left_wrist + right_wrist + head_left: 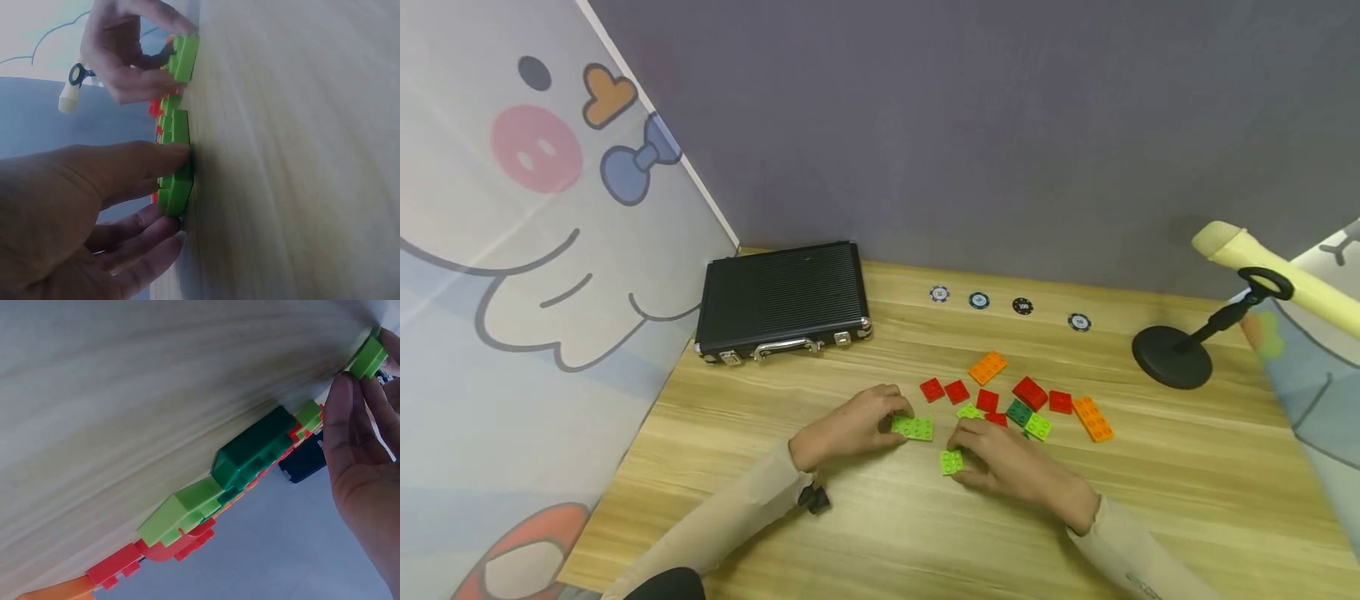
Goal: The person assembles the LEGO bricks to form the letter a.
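My left hand (861, 421) pinches a long light green toy brick (913, 428) between thumb and fingers, its studs facing up on the table. In the left wrist view that brick (180, 181) stays close to the wood. My right hand (1003, 462) holds a smaller light green brick (951, 462) just right of and nearer than the long one; it also shows in the right wrist view as a light green brick (369, 357) at the fingertips. A light green brick (969, 412) lies just beyond the right hand, partly hidden by it.
Behind the hands lie red bricks (1031, 393), a dark green brick (1018, 412), another light green brick (1038, 427) and orange bricks (1093, 419). Several poker chips (978, 301) lie farther back. A black case (782, 296) is at left, a microphone stand (1172, 357) at right.
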A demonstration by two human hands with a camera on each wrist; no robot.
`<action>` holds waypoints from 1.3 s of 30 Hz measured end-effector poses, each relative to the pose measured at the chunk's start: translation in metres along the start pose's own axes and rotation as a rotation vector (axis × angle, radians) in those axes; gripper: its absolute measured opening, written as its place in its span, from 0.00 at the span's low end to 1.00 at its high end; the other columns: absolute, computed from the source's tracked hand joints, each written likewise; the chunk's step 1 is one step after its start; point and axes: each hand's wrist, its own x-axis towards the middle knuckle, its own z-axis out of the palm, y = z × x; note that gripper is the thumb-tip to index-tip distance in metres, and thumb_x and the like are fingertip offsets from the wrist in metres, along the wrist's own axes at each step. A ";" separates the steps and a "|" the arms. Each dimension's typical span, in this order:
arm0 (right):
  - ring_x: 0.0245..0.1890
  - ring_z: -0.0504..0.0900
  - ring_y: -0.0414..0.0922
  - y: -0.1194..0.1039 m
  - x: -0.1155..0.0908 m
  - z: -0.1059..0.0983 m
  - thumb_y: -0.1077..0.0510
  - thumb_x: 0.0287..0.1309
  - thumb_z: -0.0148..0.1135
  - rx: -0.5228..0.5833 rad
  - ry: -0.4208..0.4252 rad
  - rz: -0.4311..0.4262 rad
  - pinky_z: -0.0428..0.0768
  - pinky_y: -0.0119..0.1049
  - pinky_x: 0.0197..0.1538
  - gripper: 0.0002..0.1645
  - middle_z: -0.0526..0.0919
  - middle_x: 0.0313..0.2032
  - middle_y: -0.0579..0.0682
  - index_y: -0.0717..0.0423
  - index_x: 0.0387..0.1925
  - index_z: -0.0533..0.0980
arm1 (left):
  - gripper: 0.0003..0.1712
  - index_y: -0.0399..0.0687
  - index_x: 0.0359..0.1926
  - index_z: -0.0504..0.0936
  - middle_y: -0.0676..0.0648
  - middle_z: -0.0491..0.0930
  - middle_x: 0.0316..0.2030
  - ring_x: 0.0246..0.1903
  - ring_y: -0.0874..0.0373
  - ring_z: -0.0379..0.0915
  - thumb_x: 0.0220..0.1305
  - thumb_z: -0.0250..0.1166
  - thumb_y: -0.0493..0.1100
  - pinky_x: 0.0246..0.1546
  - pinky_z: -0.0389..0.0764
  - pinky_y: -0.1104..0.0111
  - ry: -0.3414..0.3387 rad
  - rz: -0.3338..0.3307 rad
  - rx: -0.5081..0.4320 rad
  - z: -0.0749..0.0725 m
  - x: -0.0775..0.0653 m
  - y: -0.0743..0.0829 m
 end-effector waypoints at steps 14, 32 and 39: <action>0.36 0.77 0.33 0.002 0.002 -0.003 0.47 0.55 0.71 0.029 0.129 0.031 0.81 0.28 0.43 0.18 0.80 0.42 0.34 0.42 0.48 0.80 | 0.18 0.52 0.48 0.82 0.57 0.81 0.43 0.41 0.68 0.73 0.57 0.72 0.48 0.44 0.76 0.80 -0.042 0.069 0.032 0.013 0.008 0.011; 0.33 0.77 0.33 -0.005 0.000 0.006 0.51 0.54 0.72 0.008 0.146 0.001 0.80 0.25 0.38 0.18 0.81 0.40 0.38 0.47 0.48 0.81 | 0.19 0.52 0.48 0.83 0.57 0.81 0.42 0.39 0.69 0.72 0.54 0.74 0.48 0.42 0.75 0.82 -0.033 0.089 0.021 0.022 0.009 0.016; 0.35 0.78 0.32 -0.008 0.002 0.006 0.44 0.58 0.68 0.008 0.141 0.042 0.82 0.27 0.41 0.18 0.83 0.41 0.37 0.45 0.47 0.82 | 0.20 0.52 0.48 0.83 0.57 0.82 0.43 0.40 0.69 0.73 0.54 0.75 0.49 0.43 0.75 0.81 -0.015 0.092 0.030 0.020 0.011 0.017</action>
